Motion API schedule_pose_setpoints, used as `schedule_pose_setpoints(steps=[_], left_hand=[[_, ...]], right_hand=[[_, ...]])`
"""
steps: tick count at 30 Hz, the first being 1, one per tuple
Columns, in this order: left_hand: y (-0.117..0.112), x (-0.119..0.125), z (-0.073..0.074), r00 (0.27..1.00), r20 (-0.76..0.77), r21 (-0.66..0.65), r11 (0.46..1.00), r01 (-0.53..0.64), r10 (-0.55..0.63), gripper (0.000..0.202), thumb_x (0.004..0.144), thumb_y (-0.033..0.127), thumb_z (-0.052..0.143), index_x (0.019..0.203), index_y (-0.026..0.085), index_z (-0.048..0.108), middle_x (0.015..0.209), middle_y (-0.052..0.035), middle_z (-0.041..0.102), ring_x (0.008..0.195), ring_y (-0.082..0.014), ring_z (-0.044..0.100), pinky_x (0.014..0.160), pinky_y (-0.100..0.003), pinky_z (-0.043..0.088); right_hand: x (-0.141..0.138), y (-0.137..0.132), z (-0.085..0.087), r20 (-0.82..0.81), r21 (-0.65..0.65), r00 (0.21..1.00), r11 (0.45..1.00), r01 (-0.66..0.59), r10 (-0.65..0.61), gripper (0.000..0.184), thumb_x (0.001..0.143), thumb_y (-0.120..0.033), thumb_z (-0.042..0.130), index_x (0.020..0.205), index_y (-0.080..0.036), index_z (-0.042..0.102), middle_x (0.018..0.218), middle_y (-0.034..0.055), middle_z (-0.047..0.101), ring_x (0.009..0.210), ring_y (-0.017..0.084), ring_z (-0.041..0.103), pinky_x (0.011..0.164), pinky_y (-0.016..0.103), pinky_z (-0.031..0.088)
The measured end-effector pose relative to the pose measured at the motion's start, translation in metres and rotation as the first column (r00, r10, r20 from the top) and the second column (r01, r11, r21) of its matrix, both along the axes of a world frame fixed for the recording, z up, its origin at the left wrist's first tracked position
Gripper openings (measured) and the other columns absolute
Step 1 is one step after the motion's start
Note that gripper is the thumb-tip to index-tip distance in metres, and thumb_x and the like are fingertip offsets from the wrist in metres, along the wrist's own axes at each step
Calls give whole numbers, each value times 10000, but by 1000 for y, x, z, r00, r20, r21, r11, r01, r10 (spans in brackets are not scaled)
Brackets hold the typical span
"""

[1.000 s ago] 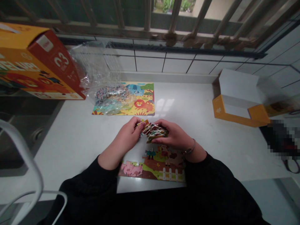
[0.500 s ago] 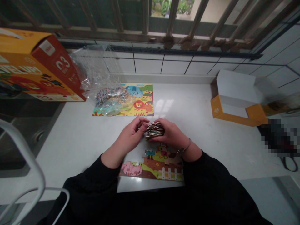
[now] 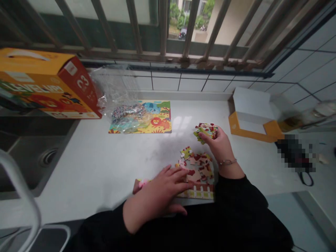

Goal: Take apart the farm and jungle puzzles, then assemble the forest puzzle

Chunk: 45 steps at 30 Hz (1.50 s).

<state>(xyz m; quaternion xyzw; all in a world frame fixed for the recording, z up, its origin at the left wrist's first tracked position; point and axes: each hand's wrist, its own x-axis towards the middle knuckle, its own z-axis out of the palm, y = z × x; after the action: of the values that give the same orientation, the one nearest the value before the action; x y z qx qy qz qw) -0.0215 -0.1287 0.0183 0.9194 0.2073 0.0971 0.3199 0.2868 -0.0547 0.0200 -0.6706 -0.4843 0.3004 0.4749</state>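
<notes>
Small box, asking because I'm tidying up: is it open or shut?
Open: the small box has its white flap raised, and its inside shows.

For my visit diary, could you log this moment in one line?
right hand: holds puzzle pieces | left hand: spread over jigsaw | behind: plastic bag partly on animal picture

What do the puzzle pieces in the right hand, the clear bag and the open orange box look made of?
Held puzzle pieces: probably printed cardboard, finish unclear; flat, stiff-looking tabs and coloured faces suggest it.
Clear bag: likely thin plastic film, glossy; see-through, with creased highlights.
Open orange box: seemingly thin card, fairly matte; folded flap, white inside.
</notes>
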Motion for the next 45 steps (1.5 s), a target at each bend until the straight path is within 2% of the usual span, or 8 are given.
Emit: schedule_pose_setpoints(steps=[5, 11, 15, 18, 23, 29, 34, 45], left_hand=[[-16, 9, -33, 992, -129, 101, 994, 29, -15, 1070, 834, 629, 968, 1735, 335, 472, 1873, -142, 355, 1723, -469, 323, 1394, -720, 217], [11, 10, -39, 988, -121, 186, 980, -73, 97, 828, 958, 589, 873, 1666, 312, 546, 1837, -156, 428, 1713, -444, 357, 1379, -707, 269], [21, 15, -28, 984, -118, 197, 974, -109, 134, 672, 976, 483, 878, 1565, 281, 626, 1770, -188, 510, 1667, -459, 429, 1336, -742, 336], [33, 21, -13, 973, -57, 176, 962, -209, 222, 455, 1088, 372, 719, 1517, 239, 642, 1691, -203, 571, 1587, -381, 536, 1298, -602, 457], [60, 36, 6, 878, -176, 231, 886, -403, 445, 587, 996, 405, 826, 1473, 122, 634, 1493, -249, 658, 1359, -434, 634, 1135, -597, 570], [72, 42, -10, 879, -123, 176, 882, -438, 461, 736, 820, 469, 1005, 1402, 180, 659, 1378, -169, 655, 1253, -387, 639, 1093, -539, 579], [79, 36, -27, 858, -31, 25, 858, -512, 513, 592, 821, 334, 1016, 1305, 197, 704, 1238, -113, 680, 1210, -343, 655, 1100, -507, 574], [77, 35, -24, 834, 47, -9, 835, -550, 550, 456, 867, 244, 958, 1222, 204, 675, 1247, -98, 667, 1197, -329, 637, 1104, -531, 563]], right_hand=[[26, -41, 6, 103, -132, 994, 991, -32, 46, 626, 772, -682, 953, 1135, -217, 744, 1115, 125, 868, 983, 335, 825, 879, 484, 666], [30, -82, 8, 76, -350, 940, 892, -286, 331, 505, 821, -580, 930, 1150, -239, 756, 1086, 94, 861, 963, 326, 827, 892, 482, 674], [28, -84, -9, 298, -239, 898, 936, -259, 324, 490, 808, -605, 925, 1087, -232, 771, 1219, 136, 778, 1131, 355, 777, 1026, 535, 647], [23, -81, -19, 433, -157, 864, 966, -208, 256, 522, 806, -604, 933, 1102, -218, 745, 1320, 177, 723, 1254, 391, 720, 1126, 577, 590], [7, -82, -16, 484, -208, 820, 950, -232, 306, 412, 878, -522, 909, 1077, -237, 688, 1090, 113, 734, 1049, 349, 722, 942, 515, 621], [-3, -87, -16, 501, -128, 832, 971, -203, 240, 487, 846, -505, 947, 1135, -246, 654, 1098, 105, 720, 1070, 348, 716, 933, 492, 625], [-6, -91, -18, 473, -37, 860, 980, -197, 191, 608, 874, -610, 914, 1251, -235, 620, 1207, 131, 683, 1134, 351, 696, 994, 526, 634], [-23, -123, -18, 441, -39, 849, 951, -307, 292, 519, 970, -475, 851, 1379, -280, 599, 1262, 135, 793, 1113, 346, 808, 975, 539, 693]])
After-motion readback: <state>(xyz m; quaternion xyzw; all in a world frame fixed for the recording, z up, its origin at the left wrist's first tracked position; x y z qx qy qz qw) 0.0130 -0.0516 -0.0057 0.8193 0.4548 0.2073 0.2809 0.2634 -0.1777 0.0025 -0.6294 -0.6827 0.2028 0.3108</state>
